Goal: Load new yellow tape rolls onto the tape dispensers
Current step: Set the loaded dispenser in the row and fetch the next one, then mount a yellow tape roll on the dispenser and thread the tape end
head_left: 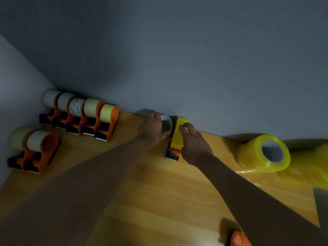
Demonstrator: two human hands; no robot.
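The left hand (152,127) curls round the side of a tape roll (166,124) whose pale core and open centre show past the fingers, holding it against the left face of an orange tape dispenser (173,153) that stands near the wall. The right hand (192,142) rests on that dispenser from the right, its fingers (186,125) bent over the yellow tape (177,134) that runs down the dispenser's top; whether they pinch the tape or only press on it cannot be told. The dispenser's dark front end points toward the camera on the wooden table (159,192).

To the right, well apart, lies a pack of yellow tape rolls (266,153) in clear yellow wrap, its end roll showing a white printed core, with loose yellow wrap (305,166) beside it.

To the left, 5 loaded orange dispensers (83,119) stand in a row along the wall, and 2 more (33,150) stand nearer the table's left edge. At the bottom edge of the view an orange part (237,239) of another object shows, too cropped to identify. A grey wall (177,59) rises behind the table.
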